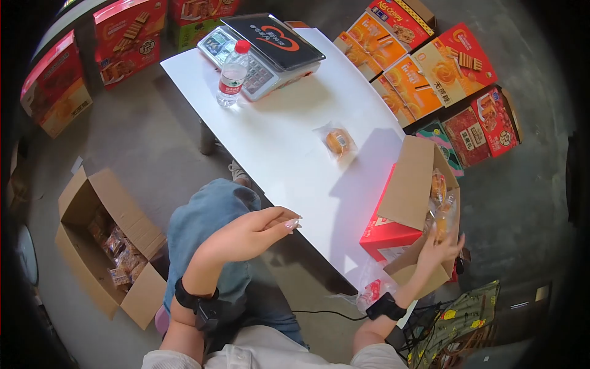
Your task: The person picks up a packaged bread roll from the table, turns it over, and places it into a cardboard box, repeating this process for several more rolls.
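Observation:
My right hand [440,249] reaches into the open red carton [391,237] at the table's right edge, its fingers at the wrapped pastries [439,187] inside. Whether the fingers hold a pastry is not clear. My left hand [261,230] hovers over the table's near edge, above my knee, with fingers bent together and nothing visible in them. One wrapped pastry [337,142] lies alone on the white table [295,144]. Clear plastic [373,289] lies beside the carton's near side.
A scale [264,55] and a water bottle [232,77] stand on the table's far part. An open cardboard box [117,246] with wrapped snacks sits on the floor at left. Colourful snack boxes [455,64] stand beyond the table. A cable [332,312] runs near my lap.

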`<state>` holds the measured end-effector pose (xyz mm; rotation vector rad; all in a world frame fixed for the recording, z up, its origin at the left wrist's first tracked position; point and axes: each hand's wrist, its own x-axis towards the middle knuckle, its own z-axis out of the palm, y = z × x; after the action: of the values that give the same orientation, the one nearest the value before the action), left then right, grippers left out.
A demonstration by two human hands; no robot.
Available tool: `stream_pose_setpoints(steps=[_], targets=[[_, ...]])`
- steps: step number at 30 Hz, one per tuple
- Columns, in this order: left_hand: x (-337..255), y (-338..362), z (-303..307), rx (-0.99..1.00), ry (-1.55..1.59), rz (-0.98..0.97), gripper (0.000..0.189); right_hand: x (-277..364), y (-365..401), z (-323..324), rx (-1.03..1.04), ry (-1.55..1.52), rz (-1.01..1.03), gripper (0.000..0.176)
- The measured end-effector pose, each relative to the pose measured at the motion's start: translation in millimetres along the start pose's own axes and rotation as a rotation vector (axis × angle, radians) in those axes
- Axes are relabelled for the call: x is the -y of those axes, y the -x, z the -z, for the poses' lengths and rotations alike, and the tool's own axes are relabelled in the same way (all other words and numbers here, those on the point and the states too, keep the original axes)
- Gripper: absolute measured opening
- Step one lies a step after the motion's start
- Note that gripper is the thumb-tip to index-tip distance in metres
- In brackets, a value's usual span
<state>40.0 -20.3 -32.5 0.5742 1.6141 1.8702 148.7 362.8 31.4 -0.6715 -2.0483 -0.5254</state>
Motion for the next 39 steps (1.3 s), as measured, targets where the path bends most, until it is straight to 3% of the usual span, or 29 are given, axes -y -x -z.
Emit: stream_pose_setpoints(steps=[1,5,7,10,14,17,19,20,22,24,26,28,30,32,33,35,39], targets=[[-1.4,0.8,-0.5,0.005,0.003,0.007,0.033,-37.1,3.0,-29.2,0.192,-0.224,0.012,0.054],[-5.5,1.7,0.5,-0.018,0.022,-0.018,0.032,-45.4,-13.5,-41.5,0.417,-0.062,-0.021,0.055],[-5.5,1.5,1.5,-0.02,0.031,-0.047,0.031,-44.2,-25.1,-47.4,0.789,-0.165,-0.021,0.059],[-3.8,1.8,2.5,-0.036,0.038,-0.048,0.031,-39.1,-40.2,-65.6,0.908,-0.152,-0.074,0.06],[-3.2,2.7,3.7,-0.048,0.04,-0.057,0.031,-23.3,-45.8,-62.2,0.921,-0.088,0.011,0.062],[-0.2,2.0,5.0,-0.056,0.037,-0.092,0.031,-21.1,-42.1,-60.1,0.82,-0.107,-0.067,0.059],[-0.5,1.7,6.5,-0.072,-0.012,-0.076,0.031,-13.9,-39.1,-52.9,0.259,-0.353,0.036,0.046],[-1.6,1.5,7.4,-0.078,-0.01,-0.079,0.031,-11.1,-37.5,-46.8,0.258,-0.356,0.041,0.046],[-3.1,1.3,9.5,-0.098,-0.049,-0.07,0.032,30.6,-28.1,-10.4,0.019,-0.525,0.239,0.027],[3.0,-1.6,12.4,-0.118,-0.052,-0.062,0.033,61.1,-6.6,-4.7,0.032,-0.672,0.369,0.017],[2.5,-2.7,14.9,-0.137,-0.053,-0.055,0.033,100.9,18.9,-6.5,0.183,-0.871,0.423,0.009],[-6.1,-2.6,19.0,-0.12,-0.062,0.049,0.032,145.3,29.3,-27.4,0.354,-0.888,0.479,0.016],[6.2,-7.1,18.6,-0.166,-0.041,0.011,0.033,192.9,30.4,-44.8,0.722,-0.818,0.268,0.026],[11.6,-7.7,18.5,-0.215,-0.02,-0.028,0.033,215.6,35.4,-93.9,0.828,-0.552,0.21,0.036],[11.6,-7.9,18.8,-0.217,-0.005,-0.041,0.033,218.3,44.7,-120.9,0.829,-0.558,0.217,0.036],[10.7,-7.8,21.5,-0.229,0.008,-0.057,0.032,218.4,57.3,-180.6,0.626,-0.269,0.166,0.042],[2.4,-7.8,32.5,-0.178,-0.016,0.018,0.032,210.8,58.1,-239.9,0.693,-0.472,-0.008,0.043]])
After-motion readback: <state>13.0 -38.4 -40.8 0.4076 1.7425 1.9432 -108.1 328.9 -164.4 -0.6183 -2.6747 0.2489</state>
